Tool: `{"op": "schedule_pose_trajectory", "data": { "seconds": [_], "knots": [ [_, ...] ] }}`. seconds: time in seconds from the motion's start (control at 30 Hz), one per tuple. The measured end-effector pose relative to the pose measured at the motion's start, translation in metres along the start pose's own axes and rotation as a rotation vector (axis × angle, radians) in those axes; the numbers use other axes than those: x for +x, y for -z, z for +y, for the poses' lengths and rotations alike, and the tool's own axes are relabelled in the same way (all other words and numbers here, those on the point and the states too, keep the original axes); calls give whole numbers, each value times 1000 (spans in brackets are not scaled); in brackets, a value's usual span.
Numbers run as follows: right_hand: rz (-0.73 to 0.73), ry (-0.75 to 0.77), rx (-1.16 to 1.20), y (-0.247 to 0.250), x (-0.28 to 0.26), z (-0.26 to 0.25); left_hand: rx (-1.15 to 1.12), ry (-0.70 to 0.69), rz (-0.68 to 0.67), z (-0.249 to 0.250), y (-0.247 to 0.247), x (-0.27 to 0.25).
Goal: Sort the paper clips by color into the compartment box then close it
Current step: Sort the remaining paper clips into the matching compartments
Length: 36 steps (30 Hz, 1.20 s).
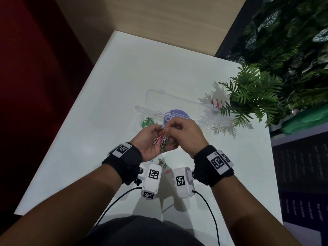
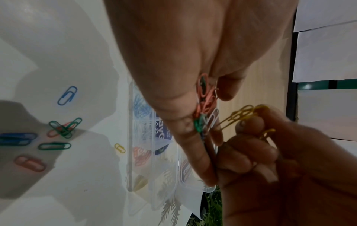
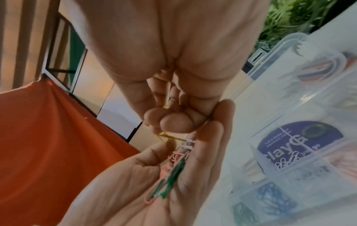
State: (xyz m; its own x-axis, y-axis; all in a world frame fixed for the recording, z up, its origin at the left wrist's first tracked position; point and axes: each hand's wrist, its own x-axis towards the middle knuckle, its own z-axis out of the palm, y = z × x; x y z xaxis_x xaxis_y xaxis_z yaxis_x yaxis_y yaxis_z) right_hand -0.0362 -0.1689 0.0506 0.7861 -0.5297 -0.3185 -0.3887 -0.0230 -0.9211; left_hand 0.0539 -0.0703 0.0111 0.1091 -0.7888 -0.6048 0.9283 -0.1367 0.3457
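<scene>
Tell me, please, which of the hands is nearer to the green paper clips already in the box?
Left. The left hand is just right of and toward the person from the green paper clips; the right hand lies farther right, beyond the left.

On my head view, a white counter point(image 1: 124, 68) stretches ahead under dim light. A leafy fern point(image 1: 252, 96) stands at its right edge and throws a feathery shadow across the surface. Behind the fern I see a wall of dark green foliage point(image 1: 292, 32). A small red-and-white card point(image 1: 217, 103) lies on the counter, partly under the fronds. A tan wood-grain panel point(image 1: 159, 13) rises beyond the far edge. To the left I see a dark red surface point(image 1: 35, 68), orange-red on the right wrist view.
</scene>
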Motion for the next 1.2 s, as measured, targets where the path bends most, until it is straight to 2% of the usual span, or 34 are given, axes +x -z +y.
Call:
{"op": "schedule_pose_trajectory", "data": {
  "seconds": [0.27,0.37,0.53,0.7,0.77,0.87,1.1,1.2],
  "knots": [
    [83,-20,236,35,5,2,5,27,-8,3,2,2],
    [195,-65,120,63,9,11,-27,30,-8,4,3,2],
    [360,-211,-225,95,30,47,-57,29,1,5,7,3],
    [297,-319,-520,94,46,68,-58,19,0,4,8,3],
    [273,-359,-550,93,50,73,-56,19,-2,5,8,3],
    [289,-395,-476,94,51,75,-57,23,-7,6,9,3],
    [383,-272,-403,106,38,61,-49,31,6,5,8,4],
    [367,-133,-395,95,26,41,-44,33,16,4,5,3]
  ]
}}
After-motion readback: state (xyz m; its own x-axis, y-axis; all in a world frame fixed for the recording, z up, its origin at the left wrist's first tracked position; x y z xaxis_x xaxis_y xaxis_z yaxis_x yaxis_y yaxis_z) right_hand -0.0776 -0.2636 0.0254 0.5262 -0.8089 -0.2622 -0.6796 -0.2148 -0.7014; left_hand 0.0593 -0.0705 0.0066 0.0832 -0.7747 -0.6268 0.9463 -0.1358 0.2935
